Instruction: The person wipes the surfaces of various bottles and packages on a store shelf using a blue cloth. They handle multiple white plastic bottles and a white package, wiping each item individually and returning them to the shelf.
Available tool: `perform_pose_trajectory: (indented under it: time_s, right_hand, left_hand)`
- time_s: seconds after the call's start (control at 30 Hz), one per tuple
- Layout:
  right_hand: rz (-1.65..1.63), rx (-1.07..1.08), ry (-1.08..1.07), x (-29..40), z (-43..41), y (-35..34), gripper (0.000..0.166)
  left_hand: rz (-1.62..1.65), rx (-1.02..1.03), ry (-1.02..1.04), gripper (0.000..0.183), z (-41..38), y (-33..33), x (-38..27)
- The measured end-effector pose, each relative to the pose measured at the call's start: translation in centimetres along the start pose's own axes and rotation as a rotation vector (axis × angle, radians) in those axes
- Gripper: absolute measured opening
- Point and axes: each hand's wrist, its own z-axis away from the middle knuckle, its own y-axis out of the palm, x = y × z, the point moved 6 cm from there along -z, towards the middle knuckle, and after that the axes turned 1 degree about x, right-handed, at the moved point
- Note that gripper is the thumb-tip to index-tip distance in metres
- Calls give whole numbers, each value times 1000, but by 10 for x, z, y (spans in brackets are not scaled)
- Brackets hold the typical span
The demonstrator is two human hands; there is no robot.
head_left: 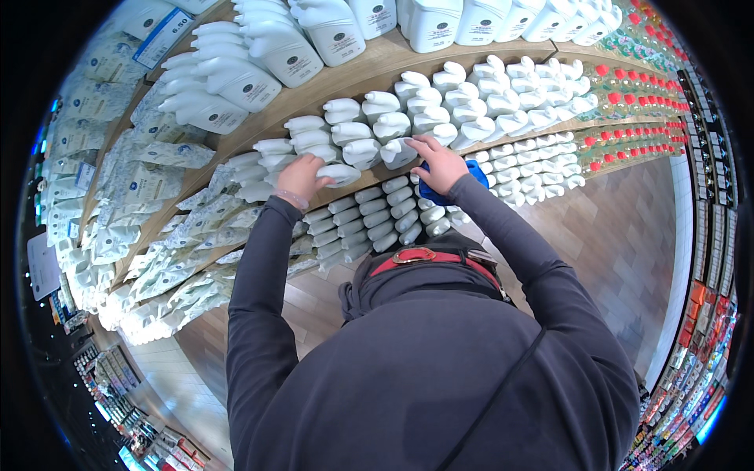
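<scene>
My left hand [301, 178] is at the front row of white plastic bottles on the middle shelf. Its thumb and fingers are spread about the left end of a front white bottle [340, 175]; whether they grip it I cannot tell. To the right, my right hand [440, 165] reaches over the shelf edge, fingertips touching the top of another white bottle [397, 152]. A blue cloth [435, 191] hangs under that hand and shows on both sides of the wrist, seemingly held in the lower fingers, which are hidden.
Large white jugs [336, 35] line the shelf above. More white bottles [377, 218] fill the lower shelf, close to my waist. Clear bottles with red caps [630, 100] stand at the right, and pale plastic packs [147, 182] at the left. Wood-look floor [607, 235] shows behind my right arm.
</scene>
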Motion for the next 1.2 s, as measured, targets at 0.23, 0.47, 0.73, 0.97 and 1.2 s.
perform_pose_trajectory:
  time_s: [0.23, 0.47, 0.73, 0.97, 1.2]
  right_hand:
    - [119, 62, 23, -5, -42, 31, 46]
    - [198, 36, 16, -11, -56, 42, 33]
    - [173, 82, 26, -9, -52, 38, 40]
    - [206, 132, 13, -15, -57, 37, 48]
    - [135, -6, 31, 2, -30, 14, 62]
  left_hand:
    - [-17, 94, -132, 32, 8, 22, 11]
    - [-43, 52, -240, 29, 15, 19, 21]
    - [-77, 88, -239, 27, 12, 19, 20]
    - [-200, 100, -150, 34, 11, 13, 20]
    - [-168, -162, -107, 38, -17, -23, -49]
